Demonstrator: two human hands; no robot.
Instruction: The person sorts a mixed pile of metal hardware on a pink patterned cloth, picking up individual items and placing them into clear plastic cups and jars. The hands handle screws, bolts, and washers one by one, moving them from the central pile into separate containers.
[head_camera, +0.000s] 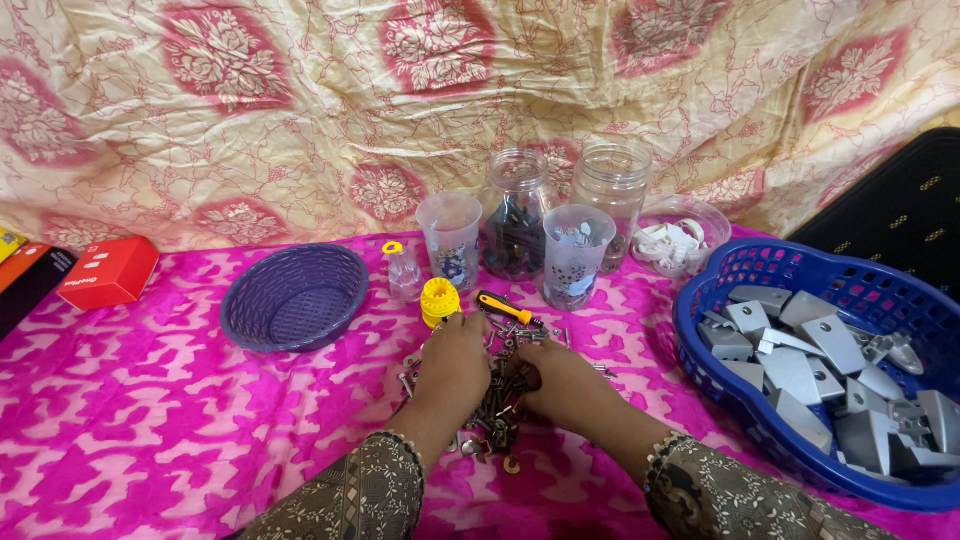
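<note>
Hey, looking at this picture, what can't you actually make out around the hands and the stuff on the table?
Head view, the only one:
- Fingertips of the left hand and right hand: buried in the screw pile, so any grip is hidden.
- Screws: too small to tell types.
- Blue basket: cut off by the right edge; lower grey brackets hidden beneath others.
- Dark jar: contents unclear, cups in front.
- Screwdriver: tip lost in clutter.

Dark screws (500, 405) heaped loosely on pink cloth (150, 420).

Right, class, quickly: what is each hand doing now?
Left hand: palm down on the pile of screws; grip cannot be told.
Right hand: same pile; grip cannot be told.
</note>
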